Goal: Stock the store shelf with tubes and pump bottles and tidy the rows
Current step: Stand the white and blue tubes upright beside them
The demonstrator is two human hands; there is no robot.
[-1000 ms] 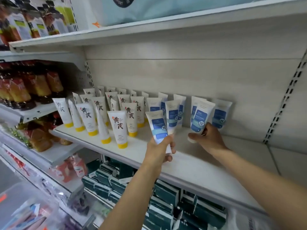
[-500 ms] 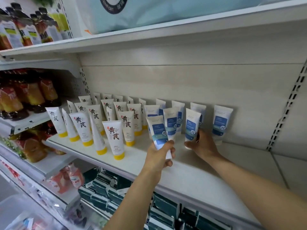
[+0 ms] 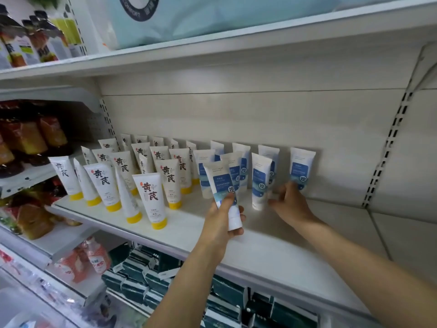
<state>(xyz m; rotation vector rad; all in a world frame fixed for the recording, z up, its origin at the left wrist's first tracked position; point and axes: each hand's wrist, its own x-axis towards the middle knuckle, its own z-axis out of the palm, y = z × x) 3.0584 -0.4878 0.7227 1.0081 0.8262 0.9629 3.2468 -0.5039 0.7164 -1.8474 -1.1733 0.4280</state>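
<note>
My left hand (image 3: 221,229) grips a white tube with a blue label (image 3: 221,185), cap down, just above the white shelf board (image 3: 272,252). My right hand (image 3: 292,205) hovers with blurred, loosely spread fingers between a standing blue-label tube (image 3: 260,183) and another at the back wall (image 3: 302,168); it holds nothing. More blue-label tubes (image 3: 204,172) stand behind my left hand. Rows of white tubes with yellow caps (image 3: 149,194) fill the shelf's left part.
Bare shelf board stretches to the right of the tubes (image 3: 343,235). Dark green boxes (image 3: 151,278) sit on the shelf below, pink bottles (image 3: 97,256) lower left. Dark drink bottles (image 3: 23,138) stand on the neighbouring shelves, a pale blue package (image 3: 212,17) overhead.
My right hand set its blue-label tube upright on the shelf, let go and drew slightly right. My left hand keeps its tube in about the same place.
</note>
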